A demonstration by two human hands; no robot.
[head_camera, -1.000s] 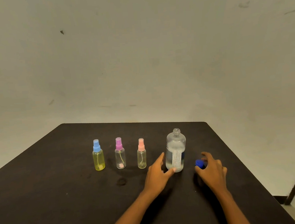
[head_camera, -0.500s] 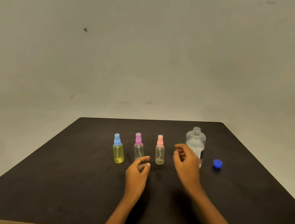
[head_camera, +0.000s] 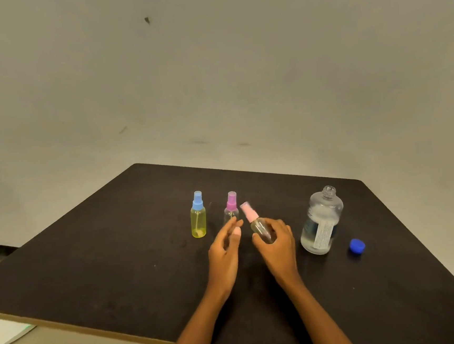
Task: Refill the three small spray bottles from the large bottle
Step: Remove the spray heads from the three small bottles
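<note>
A bare, plain room, kind unclear.
A dark table [head_camera: 97, 268] with a light wooden edge stands before a blank off-white wall [head_camera: 239, 74] marked with scuffs.

Pink-capped bottle [head_camera: 256, 222]: tilted left in your right hand [head_camera: 279, 246]; blue-capped bottle [head_camera: 198, 222] and purple-capped bottle [head_camera: 231, 207]: upright, mid-table; large bottle [head_camera: 320, 221]: uncapped, upright, toward right edge

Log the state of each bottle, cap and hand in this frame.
large bottle: upright, uncapped, partly full.
blue cap: off, on the table.
pink-topped bottle: tilted, capped, gripped by right hand.
purple-topped bottle: upright, capped.
blue-topped bottle: upright, capped.
left hand: open, holding nothing.
</note>
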